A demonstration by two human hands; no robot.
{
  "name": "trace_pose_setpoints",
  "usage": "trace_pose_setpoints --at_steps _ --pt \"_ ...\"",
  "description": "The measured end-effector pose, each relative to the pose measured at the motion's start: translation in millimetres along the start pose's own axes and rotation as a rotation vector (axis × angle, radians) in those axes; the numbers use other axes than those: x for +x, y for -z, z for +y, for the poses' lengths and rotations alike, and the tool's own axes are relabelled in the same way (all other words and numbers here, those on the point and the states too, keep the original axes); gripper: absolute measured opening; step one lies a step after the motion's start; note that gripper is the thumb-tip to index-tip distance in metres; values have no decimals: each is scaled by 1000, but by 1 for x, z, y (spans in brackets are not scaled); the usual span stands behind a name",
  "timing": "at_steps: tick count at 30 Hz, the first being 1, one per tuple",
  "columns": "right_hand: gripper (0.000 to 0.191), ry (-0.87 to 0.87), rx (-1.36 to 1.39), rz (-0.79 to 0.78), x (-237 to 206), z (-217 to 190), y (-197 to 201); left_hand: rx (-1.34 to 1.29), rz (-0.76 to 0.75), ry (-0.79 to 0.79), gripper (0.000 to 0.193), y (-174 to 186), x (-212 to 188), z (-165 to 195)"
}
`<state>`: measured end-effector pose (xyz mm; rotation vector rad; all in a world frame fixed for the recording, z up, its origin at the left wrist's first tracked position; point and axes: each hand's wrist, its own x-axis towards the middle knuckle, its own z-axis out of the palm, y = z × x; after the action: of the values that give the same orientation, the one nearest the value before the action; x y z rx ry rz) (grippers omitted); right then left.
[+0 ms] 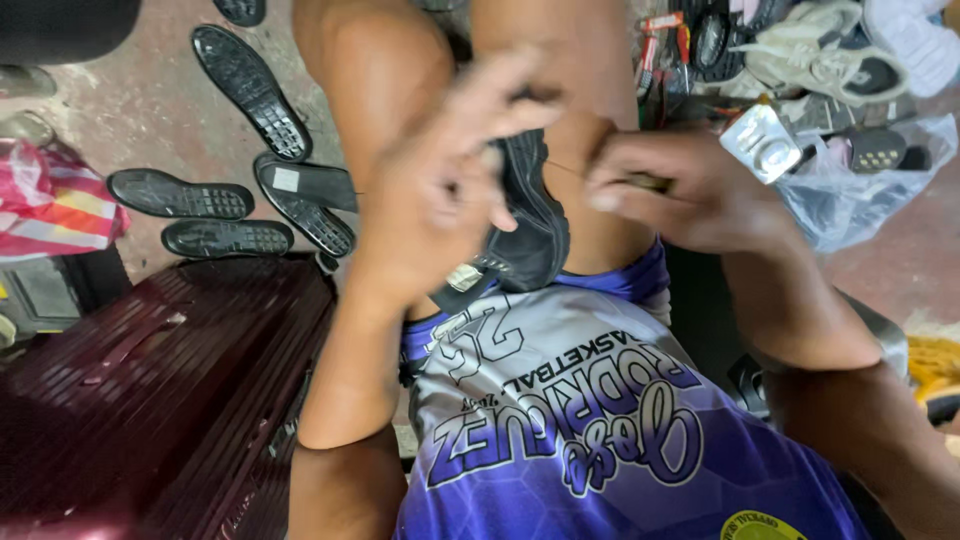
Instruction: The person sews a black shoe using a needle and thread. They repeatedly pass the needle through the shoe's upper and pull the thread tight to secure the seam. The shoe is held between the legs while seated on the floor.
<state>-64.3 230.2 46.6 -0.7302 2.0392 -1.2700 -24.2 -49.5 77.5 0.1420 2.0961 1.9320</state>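
A black shoe [530,215] rests between my bare knees, toe pointing away from me. My left hand [440,190] presses on its left side with the fingers spread above it. My right hand [675,190] is closed around a small yellowish tool handle [650,182] just right of the shoe. A thin thread [565,168] runs taut from the shoe to that hand. I wear a purple and white sports jersey [590,420].
Several loose black shoe soles [250,90] lie on the concrete floor at the left. A dark red case [160,380] stands at lower left, a striped bag [55,205] beside it. Sneakers [830,50], a clear plastic bag [860,185] and a small metal tin [765,143] sit at upper right.
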Motion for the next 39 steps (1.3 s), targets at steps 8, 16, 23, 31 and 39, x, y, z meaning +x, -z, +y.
trace_pose_setpoints --at_steps 8,16,23,31,39 --pt "19 -211 -346 193 39 -51 -36 202 233 -352 79 -9 -10 -23" --pt "24 81 -361 315 109 -99 -108 210 298 -232 92 14 -35 -17" --pt "29 84 -137 325 114 -110 -124 287 304 -266 84 21 -48 -10" --pt "35 68 -48 329 98 -94 -118 319 307 -233 78 13 -35 -17" --pt "42 67 2 332 96 -93 -122 81 371 -286 69 20 -56 -10"
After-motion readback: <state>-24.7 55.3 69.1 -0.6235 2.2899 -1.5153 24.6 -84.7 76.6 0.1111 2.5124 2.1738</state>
